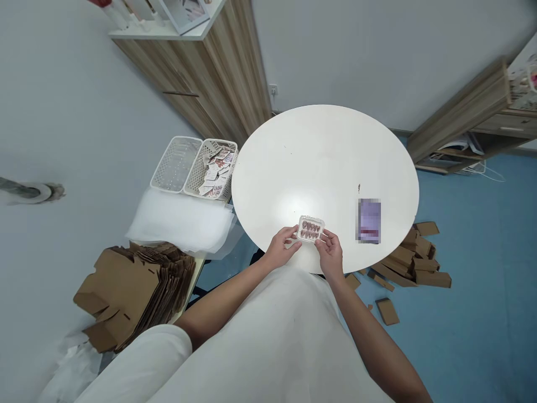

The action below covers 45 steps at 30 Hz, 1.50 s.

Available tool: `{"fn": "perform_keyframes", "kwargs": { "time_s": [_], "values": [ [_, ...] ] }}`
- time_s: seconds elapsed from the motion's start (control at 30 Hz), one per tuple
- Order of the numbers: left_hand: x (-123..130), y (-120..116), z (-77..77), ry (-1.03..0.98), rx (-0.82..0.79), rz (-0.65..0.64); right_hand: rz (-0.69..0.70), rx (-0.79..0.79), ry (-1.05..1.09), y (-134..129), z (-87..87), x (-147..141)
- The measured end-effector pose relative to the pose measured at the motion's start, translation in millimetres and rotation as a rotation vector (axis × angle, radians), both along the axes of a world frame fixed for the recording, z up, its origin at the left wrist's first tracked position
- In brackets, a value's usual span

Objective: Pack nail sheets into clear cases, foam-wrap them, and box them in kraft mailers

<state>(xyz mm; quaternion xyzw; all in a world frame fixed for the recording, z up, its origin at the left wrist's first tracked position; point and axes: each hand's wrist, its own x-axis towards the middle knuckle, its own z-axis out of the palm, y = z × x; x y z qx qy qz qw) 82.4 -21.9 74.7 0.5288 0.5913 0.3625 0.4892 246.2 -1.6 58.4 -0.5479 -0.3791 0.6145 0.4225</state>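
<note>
A small clear plastic box of press-on nails (311, 229) is held above the near edge of the white round table (323, 151). Two rows of pinkish nails show inside it. My left hand (282, 246) is closed on the box's left side, with the thumb at the lower corner. On the opposite side, my right hand (330, 253) grips the lower right corner. To the right on the table lies a purple packet (369, 221), its surface blurred out. A tiny dark piece (358, 188) is just above that packet.
Left of the table stand a white basket of printed cards (216, 170) and another white basket (176, 163). Nearer are translucent sheets (180, 221) and stacked flat cardboard boxes (130, 285). Small cardboard boxes (419, 254) lie on the blue floor at right. A wooden cabinet (210, 73) stands behind.
</note>
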Motion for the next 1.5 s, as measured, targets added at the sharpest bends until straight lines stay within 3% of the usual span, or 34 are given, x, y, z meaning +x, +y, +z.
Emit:
{"fn": "perform_keyframes", "kwargs": {
  "time_s": [0.2,0.47,0.63,0.77,1.03,1.5],
  "values": [
    [-35.9,2.1,-9.4,0.064,-0.093,0.117,0.213,0.039,-0.213,11.3,3.0,-39.8],
    [-115.7,13.9,-38.0,0.159,-0.194,0.219,0.448,-0.075,-0.345,41.6,-12.8,-131.4],
    [-172.4,32.8,-50.0,0.158,-0.211,0.273,0.515,-0.112,-0.346,69.2,-23.4,-194.8],
    [-203.6,50.5,-57.5,0.175,-0.228,0.307,0.511,-0.142,-0.343,86.8,-32.4,-234.3],
    [-224.1,69.4,-75.3,0.138,-0.229,0.285,0.434,-0.107,-0.368,103.8,-51.4,-262.7],
    [-225.9,76.3,-80.6,0.113,-0.204,0.266,0.452,-0.036,-0.466,108.5,-59.3,-277.1]
  ]
}}
